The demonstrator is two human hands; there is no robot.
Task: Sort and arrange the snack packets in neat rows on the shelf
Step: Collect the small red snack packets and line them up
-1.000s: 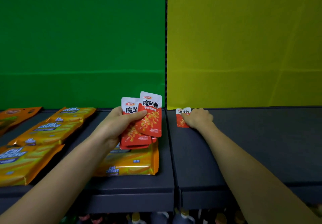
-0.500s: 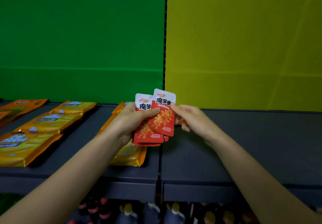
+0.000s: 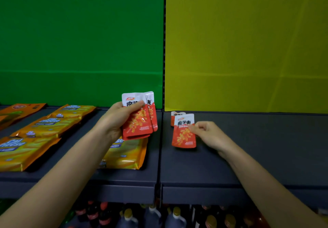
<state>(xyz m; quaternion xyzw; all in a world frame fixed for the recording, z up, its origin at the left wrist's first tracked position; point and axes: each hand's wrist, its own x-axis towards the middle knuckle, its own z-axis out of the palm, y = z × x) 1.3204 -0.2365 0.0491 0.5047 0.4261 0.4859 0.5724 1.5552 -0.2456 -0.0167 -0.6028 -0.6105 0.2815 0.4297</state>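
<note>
Right of the frame's centre, the right hand (image 3: 206, 132) is now setting down a red packet (image 3: 184, 133) on the dark shelf (image 3: 248, 148), its fingers (image 3: 192, 128) pinching the packet's right edge. Half a second ago this hand was reaching into the bundle; now the packet is lying just in front of, and partly covering, the first packet (image 3: 174, 116) at the back under the yellow panel. A second place in the row is being filled. Just left of centre, the left hand (image 3: 117, 119) is gripping the remaining red packets (image 3: 140, 117) upright, fingers closed around them, above the orange wafer packs (image 3: 124, 155), so more placements are probably coming.
</note>
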